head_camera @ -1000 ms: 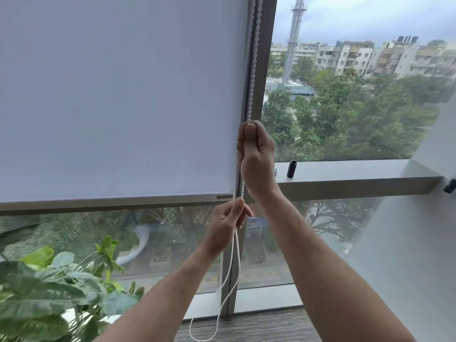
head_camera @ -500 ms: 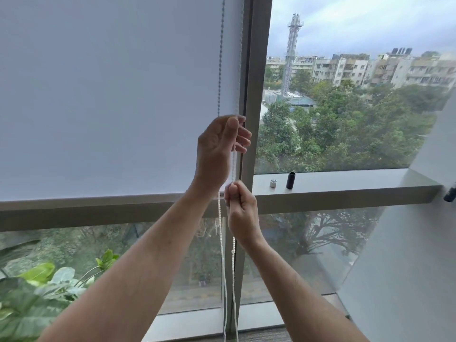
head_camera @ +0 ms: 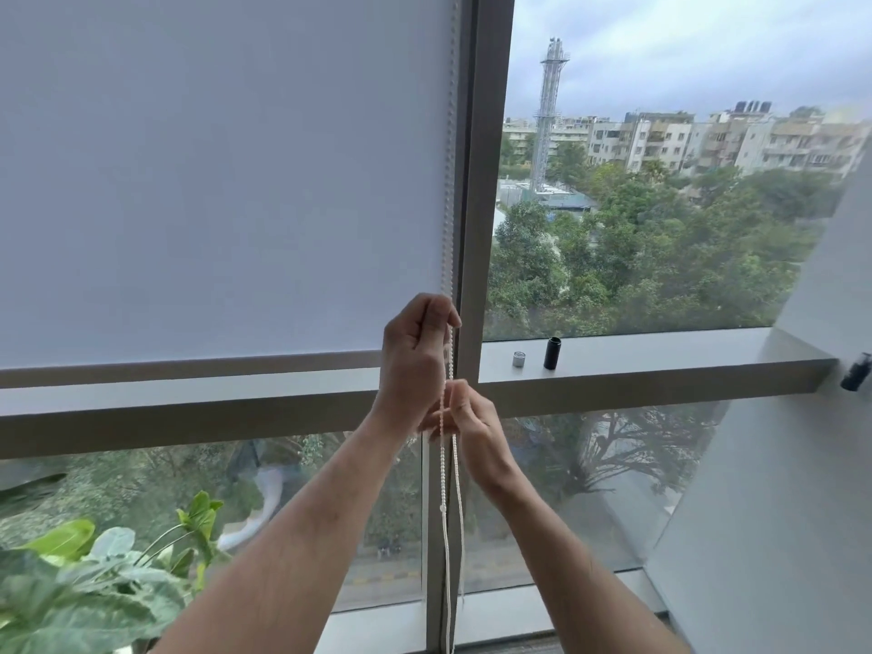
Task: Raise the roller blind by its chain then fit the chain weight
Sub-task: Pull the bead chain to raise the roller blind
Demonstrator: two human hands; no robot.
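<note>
Window bay over treetops and apartment blocks, grey mullion [head_camera: 486, 181] dividing two panes. Roller blind [head_camera: 226, 181] covering the upper part of the left pane, bottom bar [head_camera: 188, 363] sitting just above the horizontal transom; raising judged partway, much cloth yet to roll up. Bead chain [head_camera: 448, 464] hanging as a two-strand loop along the blind's right edge, just left of the mullion, running down out of frame at the floor. Left hand [head_camera: 415, 351] raised above the right, fingers [head_camera: 436, 309] curled closed around one strand, thumb and forefinger pinching at the top of the fist. Right hand [head_camera: 472, 427] directly below, just beside the left wrist, fingertips [head_camera: 455, 394] pinched on a strand; which strand each hand has, not resolvable. Chain judged light, limp, beaded: no stiffness, good grip between beads, slips little if pinched across a bead; pull along the strand, straight down, to avoid derailing at the clutch overhead (out of view). Best hold: pinch high, draw down, hand over hand. Small parts standing on the sill [head_camera: 660, 351] right of the mullion, well apart from both hands: black cylinder [head_camera: 552, 354] and silver cap [head_camera: 519, 359], presumed the chain weight pieces, untouched. Leafy plant [head_camera: 85, 587] lower left, clear of the chain.
</note>
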